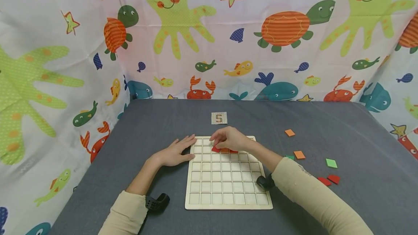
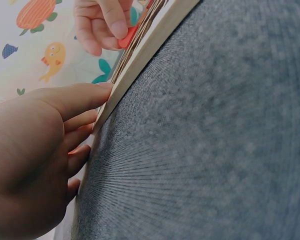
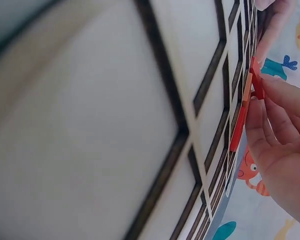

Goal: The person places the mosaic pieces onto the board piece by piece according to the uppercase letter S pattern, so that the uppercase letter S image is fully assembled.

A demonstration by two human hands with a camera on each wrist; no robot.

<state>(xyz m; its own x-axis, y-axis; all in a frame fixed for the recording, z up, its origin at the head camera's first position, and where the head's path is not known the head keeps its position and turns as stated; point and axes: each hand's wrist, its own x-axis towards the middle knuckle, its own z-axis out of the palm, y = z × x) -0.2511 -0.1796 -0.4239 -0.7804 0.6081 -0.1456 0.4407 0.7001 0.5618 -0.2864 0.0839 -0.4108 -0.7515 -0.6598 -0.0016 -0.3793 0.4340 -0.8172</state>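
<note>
A pale wooden grid board (image 1: pixel 228 188) lies on the grey table. My right hand (image 1: pixel 231 139) is over its upper rows and pinches a red tile (image 3: pixel 256 77) between thumb and fingers, tilted against the grid. Beside that tile, an orange tile (image 3: pixel 247 90) and another red tile (image 3: pixel 237 130) sit in a row in the grid; the fingers partly cover them in the head view. My left hand (image 1: pixel 174 154) rests at the board's upper left edge, fingers extended, with its thumb (image 2: pixel 102 87) against the side of the frame.
A small card (image 1: pixel 219 118) with a letter S on a grid lies behind the board. To the right are orange tiles (image 1: pixel 289 132), a light green tile (image 1: pixel 331 163), red tiles (image 1: pixel 334 179) and a darker green tile (image 1: pixel 290 157) partly behind the right forearm. A patterned curtain (image 1: pixel 209 46) surrounds the table.
</note>
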